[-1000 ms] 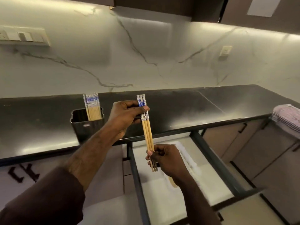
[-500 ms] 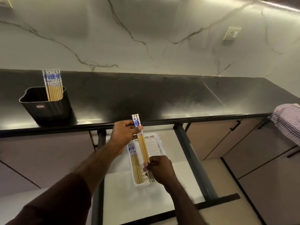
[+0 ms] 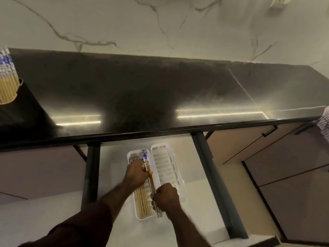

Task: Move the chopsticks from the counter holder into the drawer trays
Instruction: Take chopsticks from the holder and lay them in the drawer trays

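Both hands hold one small bundle of wooden chopsticks (image 3: pixel 151 177) with blue-and-white tops, low over the left white tray (image 3: pixel 130 155) in the open drawer. My left hand (image 3: pixel 136 176) pinches the bundle near its patterned end. My right hand (image 3: pixel 165 196) grips the plain tips. Several chopsticks (image 3: pixel 141 202) lie in that left tray beneath my hands. The right white tray (image 3: pixel 166 168) beside it shows only its ribbed floor. On the counter at the far left stands the black holder (image 3: pixel 19 111), with more chopsticks (image 3: pixel 6 81) upright in it.
The black counter (image 3: pixel 160 90) runs across the view above the drawer. Dark drawer rails (image 3: pixel 212 180) flank the white drawer floor. Beige cabinet fronts with black handles (image 3: pixel 269 131) are to the right. A striped cloth (image 3: pixel 324 125) hangs at the right edge.
Both hands carried the bundle from above the counter down into the drawer, tilting it flatter over the left tray. The view dropped toward the drawer, and the holder slid to the left edge.
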Demonstrator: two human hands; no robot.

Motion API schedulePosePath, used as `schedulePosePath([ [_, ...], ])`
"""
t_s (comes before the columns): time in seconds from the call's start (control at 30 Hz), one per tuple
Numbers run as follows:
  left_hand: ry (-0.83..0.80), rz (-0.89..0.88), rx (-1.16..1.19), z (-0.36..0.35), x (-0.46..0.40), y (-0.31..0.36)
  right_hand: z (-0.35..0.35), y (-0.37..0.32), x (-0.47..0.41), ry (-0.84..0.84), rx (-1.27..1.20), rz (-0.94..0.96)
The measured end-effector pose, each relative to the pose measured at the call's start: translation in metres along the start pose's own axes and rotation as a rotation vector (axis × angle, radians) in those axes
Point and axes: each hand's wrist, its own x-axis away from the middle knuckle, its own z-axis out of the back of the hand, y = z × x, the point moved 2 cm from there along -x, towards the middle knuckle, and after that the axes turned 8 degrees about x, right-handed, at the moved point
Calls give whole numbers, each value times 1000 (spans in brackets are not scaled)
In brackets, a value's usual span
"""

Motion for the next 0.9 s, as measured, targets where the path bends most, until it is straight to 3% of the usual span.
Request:
schedulePosePath([
  [0.2,-42,-31,-220,-22,-30,-37,-17,-1,-37,-13,103,-58],
  [0.4,-154,-249,-701,-31,-47,-49,-34,-7,-42,108,321,32],
  [0.53,-153,-304,-916,-35,-50,-58,-46,-6,-42,130,392,73],
  [0.73,-137,-390,-1025,-31,-48,-70,-66,-2,-49,107,503,118],
  [0.9,-176,-378,-1029,-32,-47,-75,-73,0,-58,56,454,48],
])
